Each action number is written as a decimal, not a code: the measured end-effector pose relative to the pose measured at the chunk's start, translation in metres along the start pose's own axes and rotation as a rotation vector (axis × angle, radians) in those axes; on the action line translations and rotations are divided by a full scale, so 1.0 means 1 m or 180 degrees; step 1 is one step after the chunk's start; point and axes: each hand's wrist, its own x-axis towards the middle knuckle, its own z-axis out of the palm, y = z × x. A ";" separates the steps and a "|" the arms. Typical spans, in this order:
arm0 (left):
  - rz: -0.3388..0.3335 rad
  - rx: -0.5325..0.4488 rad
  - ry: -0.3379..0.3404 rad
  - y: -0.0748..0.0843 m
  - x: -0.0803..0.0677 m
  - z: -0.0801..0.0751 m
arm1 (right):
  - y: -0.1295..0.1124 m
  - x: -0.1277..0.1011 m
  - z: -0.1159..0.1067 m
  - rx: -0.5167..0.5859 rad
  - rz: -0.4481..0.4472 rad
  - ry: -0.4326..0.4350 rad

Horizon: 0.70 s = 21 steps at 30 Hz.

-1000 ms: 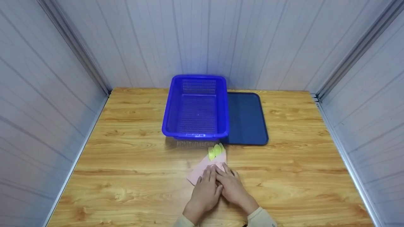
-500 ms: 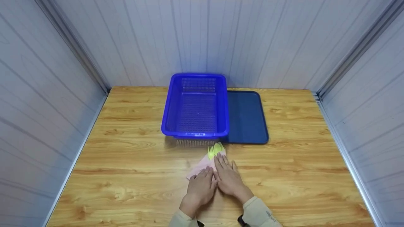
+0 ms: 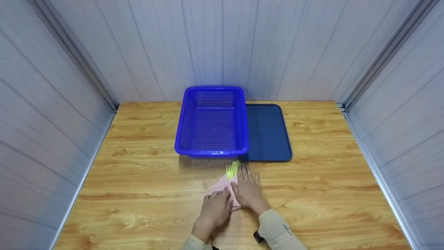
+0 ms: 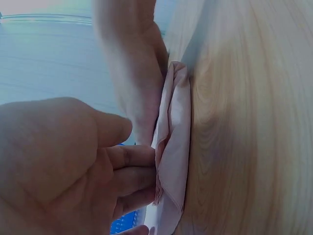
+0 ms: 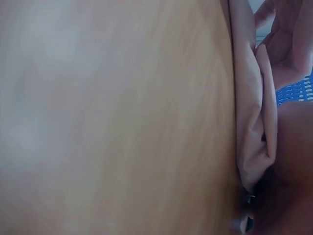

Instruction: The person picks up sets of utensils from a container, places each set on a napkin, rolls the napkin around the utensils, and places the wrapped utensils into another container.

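Right hand (image 3: 247, 191) has slid forward, away from the left hand (image 3: 215, 208), since a second ago. Both hands' fingers lie loosely extended on the pink cloth (image 3: 220, 185) beneath them; yellow fork (image 3: 229, 171) and spoon (image 3: 235, 167) protrude beside the right fingertips.

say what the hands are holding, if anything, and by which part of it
Nothing: the left hand and right hand rest on the pink napkin without gripping it.

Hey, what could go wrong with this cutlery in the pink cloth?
The pink cloth's folds look loose at the edge, so they might spring open if the left hand and right hand lift. The fork and spoon poke out, so they could slide free if tilted.
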 end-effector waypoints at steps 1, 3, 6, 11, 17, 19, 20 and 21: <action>0.0011 0.0014 0.0064 0.001 0.000 0.001 | 0.000 0.000 0.001 0.0015 0.0000 0.0006; 0.0046 0.0067 0.0221 0.003 0.001 0.002 | 0.001 -0.001 0.002 0.0052 -0.0001 0.0024; 0.0114 0.0215 0.0508 0.005 0.004 0.003 | 0.001 0.000 0.002 0.0058 -0.0016 0.0044; 0.0180 0.0393 0.0818 0.006 0.012 0.003 | 0.001 -0.001 -0.006 -0.0178 -0.0465 0.0247; 0.0175 0.0281 0.0786 0.006 0.012 0.004 | 0.001 -0.015 -0.020 -0.0504 -0.1497 0.0385; 0.0140 0.0225 0.0706 0.005 0.012 0.004 | 0.002 -0.019 -0.021 -0.0553 -0.1577 0.0317; 0.0134 0.0214 0.0658 0.004 0.012 0.003 | 0.003 -0.021 -0.020 -0.0546 -0.1575 0.0271; 0.0141 0.0214 0.0618 0.003 0.012 0.002 | 0.004 -0.022 -0.020 -0.0517 -0.1561 0.0234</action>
